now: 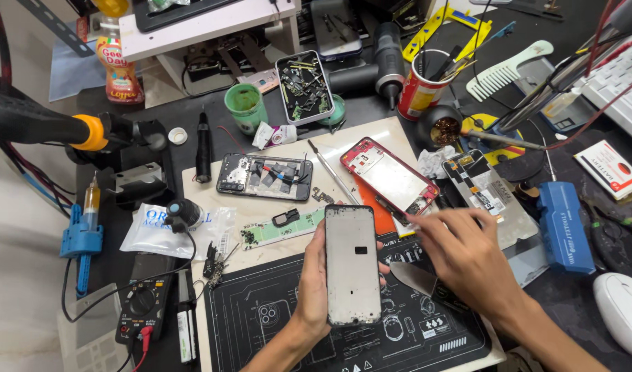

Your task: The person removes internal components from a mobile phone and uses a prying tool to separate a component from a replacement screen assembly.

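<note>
My left hand (310,289) grips a bare grey phone frame (352,265) upright above the dark printed repair mat (261,317), thumb on its left edge and fingertips showing at its right edge. My right hand (467,255) hovers just to the right, fingers stretched toward a red phone housing (388,176) that lies tilted on the mat's upper part. A flat metal blade (412,277) sticks out under my right palm; whether the hand grips it I cannot tell. An opened black phone (264,177) with exposed parts lies further left.
Around the mat stand a green cup (246,107), a tray of small parts (304,86), a red tin of tools (423,89), a black multimeter (142,310), a blue case (565,227), a white mouse (622,310), a comb (509,69) and tweezers (333,176).
</note>
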